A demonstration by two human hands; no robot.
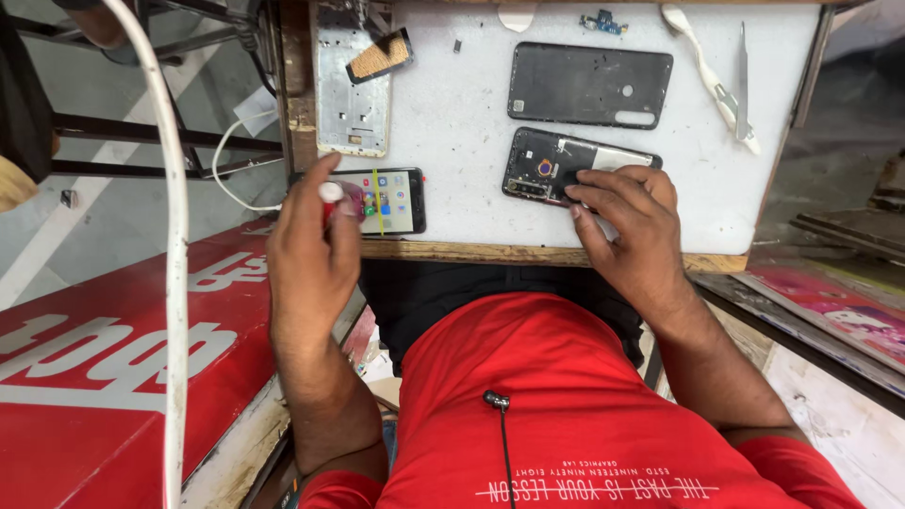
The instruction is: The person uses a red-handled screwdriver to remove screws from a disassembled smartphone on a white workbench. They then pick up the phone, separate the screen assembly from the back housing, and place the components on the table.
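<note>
My right hand (pixel 630 226) rests on an opened phone (pixel 547 168) whose black inner parts and silver battery show; the fingers press down on its right half. My left hand (pixel 311 247) is raised near the table's left front corner and grips a small red tool with a white tip (pixel 330 194). Just beyond that hand lies a phone with a lit screen (pixel 391 201), a cable running from it. A black back cover (pixel 589 85) lies farther up the white table (pixel 452 113).
A silver phone frame (pixel 352 94) with a brush (pixel 379 57) on it lies at the table's left. A white plastic pry tool (pixel 702 66) and metal tweezers (pixel 742 71) lie at the far right. A red signboard (pixel 113 358) stands left below.
</note>
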